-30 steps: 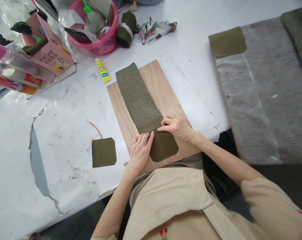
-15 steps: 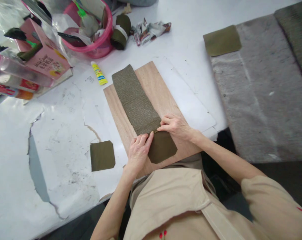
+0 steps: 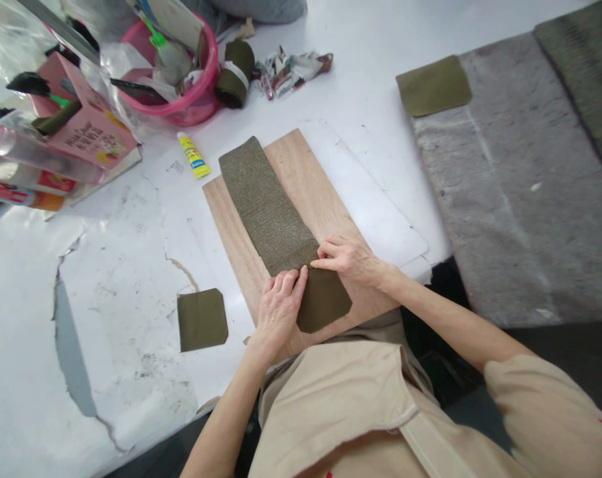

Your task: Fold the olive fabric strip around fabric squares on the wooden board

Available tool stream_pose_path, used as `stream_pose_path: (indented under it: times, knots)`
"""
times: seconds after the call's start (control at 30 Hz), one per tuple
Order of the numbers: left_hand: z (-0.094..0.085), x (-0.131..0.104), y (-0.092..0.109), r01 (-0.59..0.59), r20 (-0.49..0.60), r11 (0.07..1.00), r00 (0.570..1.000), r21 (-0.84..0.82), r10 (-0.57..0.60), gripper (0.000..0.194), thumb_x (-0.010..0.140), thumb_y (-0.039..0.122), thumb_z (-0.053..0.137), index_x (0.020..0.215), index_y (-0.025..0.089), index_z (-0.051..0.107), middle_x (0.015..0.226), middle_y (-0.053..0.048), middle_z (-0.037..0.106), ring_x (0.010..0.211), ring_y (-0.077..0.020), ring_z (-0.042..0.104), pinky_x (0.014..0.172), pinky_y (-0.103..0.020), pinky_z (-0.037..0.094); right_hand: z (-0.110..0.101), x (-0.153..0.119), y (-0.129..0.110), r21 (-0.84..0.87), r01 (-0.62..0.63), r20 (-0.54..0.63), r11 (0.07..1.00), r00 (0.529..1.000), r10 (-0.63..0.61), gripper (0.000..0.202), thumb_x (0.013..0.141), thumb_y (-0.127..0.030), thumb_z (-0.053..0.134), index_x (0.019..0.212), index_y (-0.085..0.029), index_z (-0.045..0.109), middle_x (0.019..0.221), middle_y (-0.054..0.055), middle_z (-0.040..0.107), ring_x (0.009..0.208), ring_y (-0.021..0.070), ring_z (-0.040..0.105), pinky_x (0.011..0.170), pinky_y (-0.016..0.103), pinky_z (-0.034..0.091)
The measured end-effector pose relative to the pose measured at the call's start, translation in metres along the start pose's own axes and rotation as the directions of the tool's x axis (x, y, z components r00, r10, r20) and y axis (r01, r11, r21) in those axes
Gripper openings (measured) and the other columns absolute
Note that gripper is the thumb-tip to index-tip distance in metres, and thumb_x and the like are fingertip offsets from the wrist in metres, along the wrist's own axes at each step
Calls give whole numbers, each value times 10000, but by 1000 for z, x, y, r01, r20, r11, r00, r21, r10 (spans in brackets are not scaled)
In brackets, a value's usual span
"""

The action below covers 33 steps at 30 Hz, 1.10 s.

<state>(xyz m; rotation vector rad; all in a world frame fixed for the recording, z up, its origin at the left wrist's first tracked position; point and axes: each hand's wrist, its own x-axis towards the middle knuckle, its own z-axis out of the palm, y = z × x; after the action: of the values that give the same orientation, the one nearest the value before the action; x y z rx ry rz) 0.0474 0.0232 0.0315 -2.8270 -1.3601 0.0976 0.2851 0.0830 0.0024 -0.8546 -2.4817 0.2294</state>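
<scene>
A long grey-green textured strip of fabric [image 3: 271,206] lies on a thin wooden board [image 3: 315,189]. At its near end is a smooth olive fabric piece [image 3: 325,302] with cut corners. My left hand [image 3: 281,302] has its fingers pressed together on the seam where the two meet, its thumb on the join. Just to the right, my right hand [image 3: 348,259] is closed with fingers curled, its fingertips pressing the same edge. The two hands' tips nearly touch. What lies under the fingertips is hidden. Left of the board is a second olive piece [image 3: 202,320].
A yellow glue tube [image 3: 194,156] lies beyond the board. Behind it stand a pink basket [image 3: 215,73], a rolled olive strip [image 3: 235,73] and a pink box [image 3: 94,129]. Grey felt-like sheets [image 3: 520,199] with an olive patch [image 3: 435,86] lie right. The white table covering [image 3: 131,265] is torn at left.
My left fingertips have shifted slightly right along the seam, closer to the right hand's. The whole view has moved a little; the fabric lies as before on the board.
</scene>
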Motion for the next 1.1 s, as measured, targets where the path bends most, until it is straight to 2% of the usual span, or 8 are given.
stream_pose_path:
  times: [0.17,0.43,0.63,0.83,1.1]
  knots:
    - [-3,5,2,-9,35,1000,999,-14,9,554,927,89,429,1471,164,357,1205,-130,567,1097,-249,521,896,-380,446,-4,-1,5,73,-55,-21,996,998,57,243,976,-195,482,1004,-217,723,883,50,626,886,166,515,791,295,437]
    - [-9,10,2,-22,70,1000,997,-9,22,585,916,86,453,1484,167,340,1188,-125,562,1064,-245,519,880,-376,444,-9,-2,4,86,-63,17,994,998,62,244,974,-192,478,1003,-198,721,901,61,635,886,170,520,785,299,445]
    - [-6,11,3,-2,58,1000,998,-12,3,573,928,100,432,1483,211,346,1167,-115,570,1039,-236,530,847,-367,450,-11,-4,4,129,-74,16,989,997,73,226,961,-168,494,1004,-192,714,915,64,631,904,173,533,796,302,452]
    - [-5,12,3,-2,47,1000,999,-12,3,560,925,94,439,1471,191,364,1162,-114,567,1025,-236,527,831,-364,449,-10,-3,5,87,-66,26,994,998,64,216,970,-200,484,944,-187,698,885,57,634,879,176,528,786,298,456]
    - [-12,18,5,12,113,1000,994,-8,-11,598,917,86,450,1490,207,325,1108,-97,559,977,-229,522,811,-358,436,-10,-3,4,31,-49,12,998,999,48,210,968,-198,487,910,-175,688,873,54,634,872,175,523,768,291,452]
